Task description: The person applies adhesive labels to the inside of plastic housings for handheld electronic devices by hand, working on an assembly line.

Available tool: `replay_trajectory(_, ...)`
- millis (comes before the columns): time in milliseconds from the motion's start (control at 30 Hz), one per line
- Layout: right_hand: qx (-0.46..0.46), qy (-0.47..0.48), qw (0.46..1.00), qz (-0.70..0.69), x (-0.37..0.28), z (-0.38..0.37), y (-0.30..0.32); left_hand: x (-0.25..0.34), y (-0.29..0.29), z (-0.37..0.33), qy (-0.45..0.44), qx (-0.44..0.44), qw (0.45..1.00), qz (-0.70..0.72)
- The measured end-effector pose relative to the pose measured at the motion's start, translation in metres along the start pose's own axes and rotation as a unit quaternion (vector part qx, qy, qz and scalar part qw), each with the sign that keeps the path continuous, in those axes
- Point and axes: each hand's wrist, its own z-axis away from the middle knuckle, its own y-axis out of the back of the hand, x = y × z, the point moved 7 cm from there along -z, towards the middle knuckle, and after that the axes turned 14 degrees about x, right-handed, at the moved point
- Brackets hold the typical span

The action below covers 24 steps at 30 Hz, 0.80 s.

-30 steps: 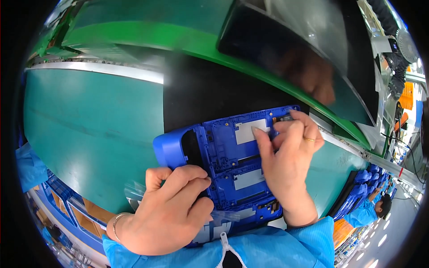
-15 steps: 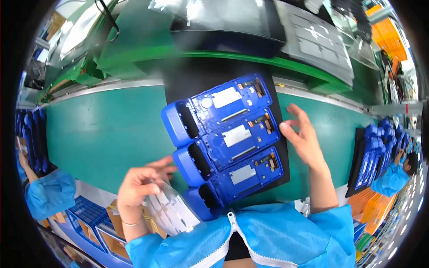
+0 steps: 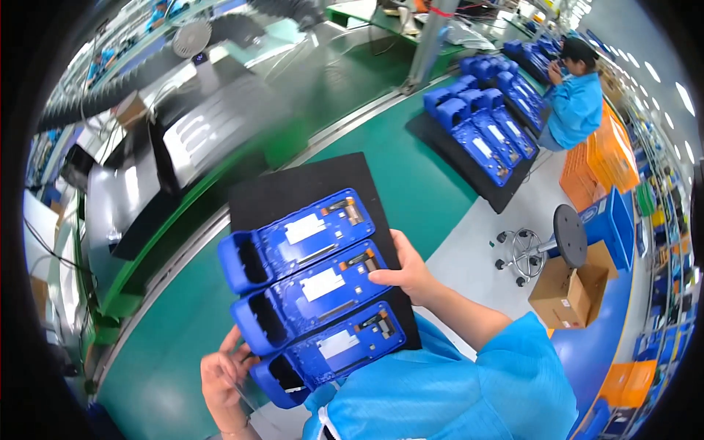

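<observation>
Standing nearby: one stool (image 3: 570, 236), one carton (image 3: 563, 297). Right grip (image 3: 409, 273) holding one board (image 3: 308, 178), three blue housings (image 3: 350, 287) atop; left grip (image 3: 223, 372) unclear.

Three blue housings (image 3: 293, 302), one black mat (image 3: 301, 180) beneath them, two bare hands (image 3: 220, 378) (image 3: 411, 277).
The housings carry three pale rectangular panels (image 3: 323, 284), one apiece, and show three dark openings (image 3: 269, 321), again one apiece. At right: one co-worker (image 3: 578, 110) in blue, one round-seated stool (image 3: 570, 235), one open cardboard box (image 3: 559, 302) beside it and one blue bin (image 3: 614, 226) just beyond.
</observation>
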Motion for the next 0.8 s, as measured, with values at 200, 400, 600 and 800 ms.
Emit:
replay_trajectory(200,0.196,0.116,0.972,-0.056,-0.060,0.009,0.112,0.004,-0.115,-0.065,0.001,-0.127,0.992,-0.008)
replay_trajectory(400,0.377,0.253,0.883,-0.115,-0.129,0.016,0.236,0.025,-0.116,-0.096,-0.082,-0.096,0.991,-0.038)
replay_trajectory(600,0.462,0.308,0.829,-0.065,-0.139,-0.003,0.366,0.011,-0.060,-0.086,-0.051,-0.041,0.996,-0.054)
replay_trajectory(800,0.465,0.189,0.862,-0.071,-0.084,-0.057,0.434,-0.010,-0.035,-0.088,-0.023,-0.007,0.999,-0.047)
